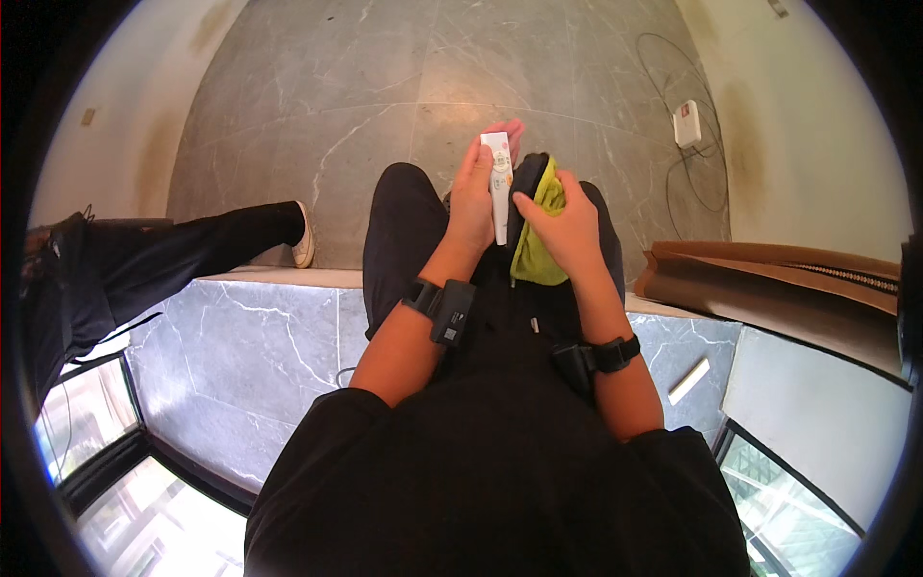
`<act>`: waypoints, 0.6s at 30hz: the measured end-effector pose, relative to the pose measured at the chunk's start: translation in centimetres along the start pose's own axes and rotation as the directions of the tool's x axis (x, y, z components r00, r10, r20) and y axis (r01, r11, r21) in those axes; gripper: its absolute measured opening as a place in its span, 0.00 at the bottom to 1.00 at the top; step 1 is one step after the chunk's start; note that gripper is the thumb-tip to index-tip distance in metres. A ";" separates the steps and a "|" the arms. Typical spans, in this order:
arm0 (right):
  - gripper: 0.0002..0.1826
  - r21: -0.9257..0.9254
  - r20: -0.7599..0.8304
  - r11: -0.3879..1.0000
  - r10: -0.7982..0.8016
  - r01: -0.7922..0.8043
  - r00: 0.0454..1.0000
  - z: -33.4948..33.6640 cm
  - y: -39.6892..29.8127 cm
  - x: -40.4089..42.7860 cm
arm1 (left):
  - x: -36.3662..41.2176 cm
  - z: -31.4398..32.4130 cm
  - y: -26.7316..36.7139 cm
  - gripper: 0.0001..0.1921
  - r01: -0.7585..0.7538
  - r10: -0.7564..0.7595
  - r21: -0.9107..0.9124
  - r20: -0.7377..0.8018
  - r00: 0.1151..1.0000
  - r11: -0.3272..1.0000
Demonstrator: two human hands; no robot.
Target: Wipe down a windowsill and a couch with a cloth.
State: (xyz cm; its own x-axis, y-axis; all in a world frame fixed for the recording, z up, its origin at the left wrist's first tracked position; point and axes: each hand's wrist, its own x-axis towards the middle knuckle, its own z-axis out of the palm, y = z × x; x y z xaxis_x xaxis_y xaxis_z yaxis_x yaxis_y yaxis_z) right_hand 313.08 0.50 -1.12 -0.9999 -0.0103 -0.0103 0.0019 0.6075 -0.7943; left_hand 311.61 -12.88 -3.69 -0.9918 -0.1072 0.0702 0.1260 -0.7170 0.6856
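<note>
My left hand [472, 187] holds a slim white remote control [501, 209], its buttons facing up and my thumb along its upper edge. In my right hand [570, 220] is a lime-green and black zippered pouch [539, 252], gripped between thumb and fingers. The pouch's dark side lies close beside the remote; whether the two touch I cannot tell. Both are above my lap, between my knees. What the pouch contains is hidden.
A white boxy device [687, 124] with thin cables lies on the floor at right. A brown paper bag [764, 281] and a small white bar [689, 381] are on the marble ledge [245, 339] on my right. Another person's leg [238, 234] extends in from the left.
</note>
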 end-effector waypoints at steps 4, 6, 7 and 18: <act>0.33 -0.006 0.112 1.000 -0.019 0.019 0.994 0.2 0.2 -0.4 | 0.3 -0.4 -0.1 0.23 -0.036 0.029 -0.100 -0.072 0.997 0.994; 0.33 -0.053 -0.114 0.998 -0.022 0.016 0.993 0.8 -0.1 -0.2 | 0.0 -0.2 0.0 0.22 -0.027 0.025 -0.063 -0.024 0.999 0.998; 0.33 -0.040 -0.141 0.999 -0.007 0.002 0.990 0.9 -0.2 0.1 | -0.2 -0.1 0.0 0.22 -0.002 -0.001 -0.096 -0.035 0.999 0.995; 0.27 0.388 -0.186 0.917 -0.016 0.089 0.982 0.5 0.4 -0.5 | 0.2 -0.5 0.9 0.19 -0.003 -0.020 -0.230 -0.098 0.995 0.973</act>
State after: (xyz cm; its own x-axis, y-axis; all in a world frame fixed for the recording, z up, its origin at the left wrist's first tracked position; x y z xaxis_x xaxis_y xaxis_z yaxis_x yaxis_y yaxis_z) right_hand 313.60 0.35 -1.73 -0.9849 0.1282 0.1159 -0.0812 0.2485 -0.9652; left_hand 311.51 -13.91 -3.40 -0.9870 -0.1598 -0.0146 0.1311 -0.8560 0.5001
